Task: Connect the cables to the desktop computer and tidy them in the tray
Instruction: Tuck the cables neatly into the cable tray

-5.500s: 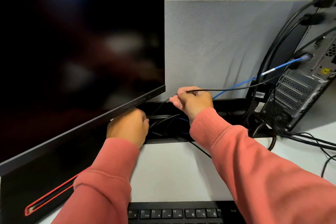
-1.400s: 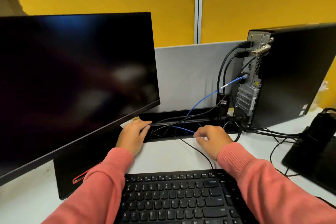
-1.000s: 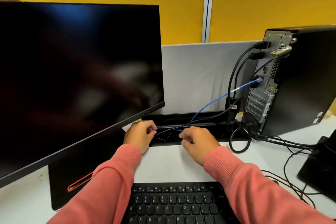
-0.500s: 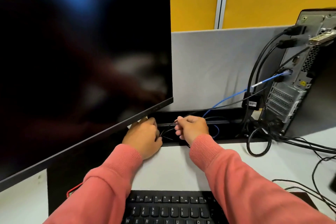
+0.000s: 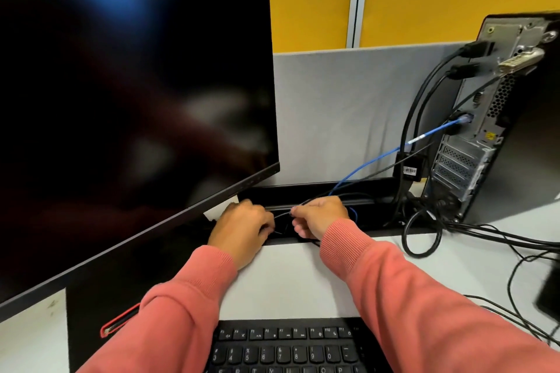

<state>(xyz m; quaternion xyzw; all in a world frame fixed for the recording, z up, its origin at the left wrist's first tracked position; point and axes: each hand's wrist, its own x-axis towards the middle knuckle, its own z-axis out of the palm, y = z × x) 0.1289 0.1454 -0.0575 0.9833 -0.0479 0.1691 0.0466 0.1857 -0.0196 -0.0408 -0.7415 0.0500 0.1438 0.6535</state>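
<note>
A thin black cable (image 5: 375,172) ran from the back of the desktop computer (image 5: 472,142) down to the cable tray (image 5: 372,188), and its near end was pinched between the thumb and fingers of the right hand (image 5: 318,215), just above the tray's front edge. From this pinch the cable went on as a short dark stretch toward the left hand (image 5: 242,230), which lay close beside it with curled fingers at the tray's left end; I could not tell if that hand really gripped the cable. A blue network cable (image 5: 378,157) came from a port on the computer and dropped into the tray just behind the right hand, with a blue loop showing at its right side. Two thick black cables (image 5: 415,118) hung from the upper ports down to the tray's right end, and a black loop (image 5: 421,236) lay on the white desk (image 5: 288,278) near the computer's foot.

Compared with half a second before, both hands were at nearly the same place over the tray, and the right hand still held the thin cable. The view had drawn back a little, so the computer showed more fully.

The dark monitor (image 5: 133,94) stood at the left, and the black keyboard (image 5: 285,348) lay nearest, between the pink sleeves (image 5: 424,306).
</note>
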